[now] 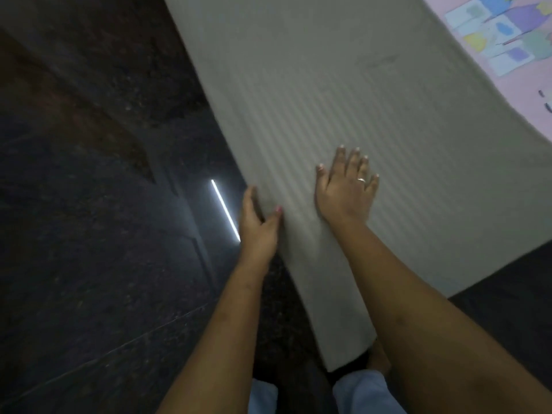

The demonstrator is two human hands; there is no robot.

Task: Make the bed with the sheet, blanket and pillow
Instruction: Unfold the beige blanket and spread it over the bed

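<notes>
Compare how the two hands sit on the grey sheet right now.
The right hand lies flat on top of the grey sheet, fingers spread; the left hand holds the sheet's edge, thumb on top. The right hand wears a ring; the left shows none. Both touch the sheet.

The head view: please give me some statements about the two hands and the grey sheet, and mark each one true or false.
1. The right hand lies flat on the grey sheet with its fingers spread. True.
2. The left hand hangs free and touches nothing. False: it holds the sheet's edge, thumb on top.
3. The right hand wears a ring. True.
4. A pillow lies under the right hand. False: only the striped sheet is there.
5. Patterned pink fabric shows at the upper right. True.
</notes>
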